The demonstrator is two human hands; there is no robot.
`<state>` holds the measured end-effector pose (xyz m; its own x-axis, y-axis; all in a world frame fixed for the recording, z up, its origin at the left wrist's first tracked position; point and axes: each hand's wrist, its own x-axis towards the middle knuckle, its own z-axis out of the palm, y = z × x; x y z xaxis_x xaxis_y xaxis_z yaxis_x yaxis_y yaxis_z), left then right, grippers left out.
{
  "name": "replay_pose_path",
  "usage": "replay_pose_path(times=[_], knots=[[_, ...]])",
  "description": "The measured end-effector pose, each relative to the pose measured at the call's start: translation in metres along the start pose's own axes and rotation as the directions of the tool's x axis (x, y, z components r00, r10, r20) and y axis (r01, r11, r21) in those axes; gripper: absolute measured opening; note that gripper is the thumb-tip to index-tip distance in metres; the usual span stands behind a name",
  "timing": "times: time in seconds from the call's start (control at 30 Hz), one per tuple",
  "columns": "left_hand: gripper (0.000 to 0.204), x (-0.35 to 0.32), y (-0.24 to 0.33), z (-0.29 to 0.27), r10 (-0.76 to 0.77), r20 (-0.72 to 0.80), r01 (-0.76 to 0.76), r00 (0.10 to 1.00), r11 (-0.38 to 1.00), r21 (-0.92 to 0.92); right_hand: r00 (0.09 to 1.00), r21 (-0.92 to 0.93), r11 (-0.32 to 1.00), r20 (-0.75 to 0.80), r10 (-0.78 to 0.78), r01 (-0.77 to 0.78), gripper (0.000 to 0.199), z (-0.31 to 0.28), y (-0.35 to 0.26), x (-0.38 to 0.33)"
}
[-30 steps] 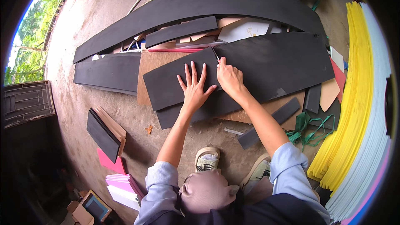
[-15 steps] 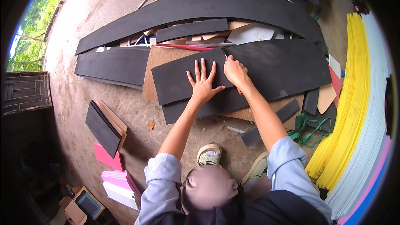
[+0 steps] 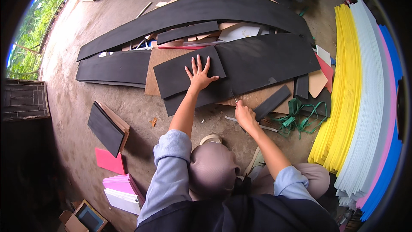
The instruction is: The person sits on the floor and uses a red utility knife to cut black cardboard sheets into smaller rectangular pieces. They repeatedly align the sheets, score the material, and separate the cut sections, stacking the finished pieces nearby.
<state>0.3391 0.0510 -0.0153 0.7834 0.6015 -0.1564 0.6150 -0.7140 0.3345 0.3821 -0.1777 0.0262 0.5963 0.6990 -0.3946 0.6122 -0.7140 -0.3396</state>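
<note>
My left hand (image 3: pixel 200 78) lies flat with fingers spread on a black rectangular piece (image 3: pixel 171 75), which looks like foam. This piece rests on a large black sheet (image 3: pixel 270 62) of the same look. In my right hand (image 3: pixel 245 115) is a slim cutter knife (image 3: pixel 235 100), its fingers wrapped round it. The blade points away from me at the near edge of the large sheet, where a short slit seems to show. Most of the knife's handle is hidden by the hand. A brown board (image 3: pixel 151 75) shows from under the sheets.
A long curved black sheet (image 3: pixel 206 10) arches behind, with mixed offcuts below it. Stacked yellow sheets (image 3: pixel 343 90) and pale blue sheets (image 3: pixel 371 90) curve along the right. Green straps (image 3: pixel 296 118) lie near a black strip (image 3: pixel 272 102). Black and pink pieces (image 3: pixel 109 161) stand at left.
My right hand has drawn the knife toward me, from beside the top piece's far corner to the large sheet's near edge. My left hand stays pressed on the same piece.
</note>
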Motion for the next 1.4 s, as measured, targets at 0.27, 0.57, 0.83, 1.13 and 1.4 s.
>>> replay_pose_path(times=[0.27, 0.57, 0.83, 1.13, 1.4], knots=[[0.096, 0.002, 0.004, 0.004, 0.016, 0.004, -0.016, 1.000, 1.000, -0.027, 0.992, 0.052, 0.994, 0.094, 0.090, -0.095, 0.024, 0.001, 0.022, -0.029], [0.070, -0.013, 0.074, 0.006, 0.157, -0.353, -0.183, 0.922, 0.982, -0.042, 0.993, 0.360, 0.928, -0.041, 0.113, -0.090, 0.025, -0.076, 0.006, 0.057], [0.053, -0.039, -0.012, -0.003, 0.115, -0.359, -0.064, 0.926, 0.986, 0.152, 0.975, 0.174, 0.982, -0.218, -0.036, 0.075, 0.023, -0.038, -0.032, 0.139], [0.056, -0.034, -0.108, -0.042, -0.147, -0.562, 0.200, 0.814, 0.979, 0.034, 0.952, 0.160, 0.977, -0.294, -0.089, 0.141, 0.021, -0.024, -0.028, 0.158], [0.107, 0.054, -0.006, -0.045, 0.230, -0.159, -0.236, 0.960, 0.972, -0.019, 0.956, 0.249, 0.957, -0.284, -0.074, 0.149, 0.023, -0.038, -0.014, 0.141]])
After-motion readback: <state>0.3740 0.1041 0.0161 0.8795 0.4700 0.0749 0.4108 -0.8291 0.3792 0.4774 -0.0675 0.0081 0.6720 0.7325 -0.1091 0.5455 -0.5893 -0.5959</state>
